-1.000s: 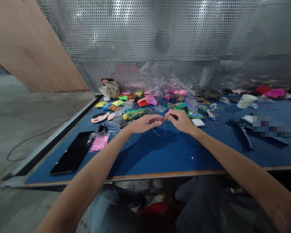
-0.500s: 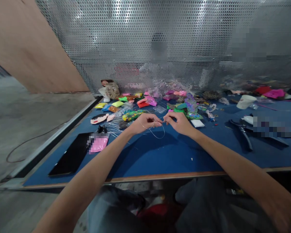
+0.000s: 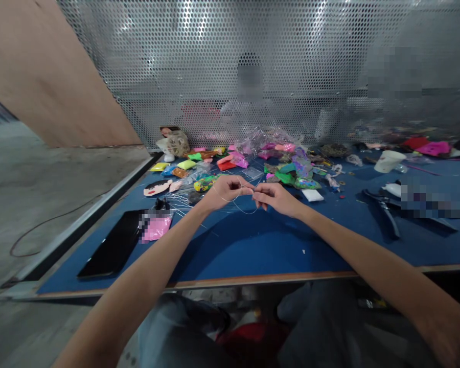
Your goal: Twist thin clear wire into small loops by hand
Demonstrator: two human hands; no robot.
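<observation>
A thin pale wire (image 3: 246, 211) curves in a loose loop beneath and around my fingers, above the blue table. My left hand (image 3: 227, 192) pinches it between thumb and forefinger, and part of the loop passes over the back of that hand. My right hand (image 3: 275, 198) is closed on the wire too, its fingertips meeting those of the left. The exact spot where the wire is gripped is hidden by the fingers. Behind my left hand lie a yellow-green patterned packet (image 3: 206, 183), a dark lump (image 3: 194, 198) and several straight thin wires (image 3: 179, 203).
A black tablet (image 3: 113, 245) and a pink packet (image 3: 158, 227) lie to the left. Dark-handled pliers (image 3: 383, 212) rest at the right, near a white cup (image 3: 389, 161). Colourful clay packets (image 3: 226, 163) line the back, before a perforated metal screen (image 3: 214, 61).
My right hand has shifted slightly left and down, so its fingertips now overlap those of my left hand. The wire loop has swung left and widened over my left hand.
</observation>
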